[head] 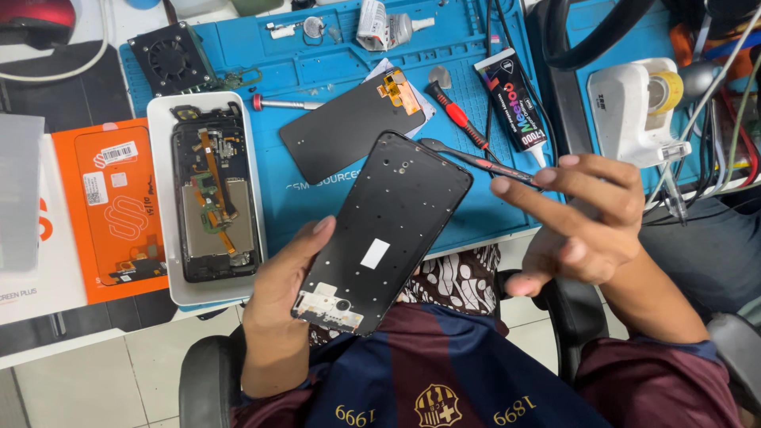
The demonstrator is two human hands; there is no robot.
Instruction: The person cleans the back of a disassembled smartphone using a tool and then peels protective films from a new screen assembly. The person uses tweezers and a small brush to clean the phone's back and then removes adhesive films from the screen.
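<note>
A single head-worn camera looks steeply down from the person's own viewpoint, close over the lap. The counter (pixel 47 317) with its blue mat (pixel 333 71) fills the 12 o'clock half; the person's shirt (pixel 444 372) lies at 6 o'clock. Both hands sit near centre, at close range.

A white desk (pixel 95 349) is covered in part by a blue work mat (pixel 317 63). On the mat are laid a black screen panel (pixel 349 127), a red-handled screwdriver (pixel 458 115), a black glue tube (pixel 514 99) and a small fan (pixel 170 57); beside it are set a white tray (pixel 158 190), an orange box (pixel 111 230) and a white tape dispenser (pixel 634 111).
</note>
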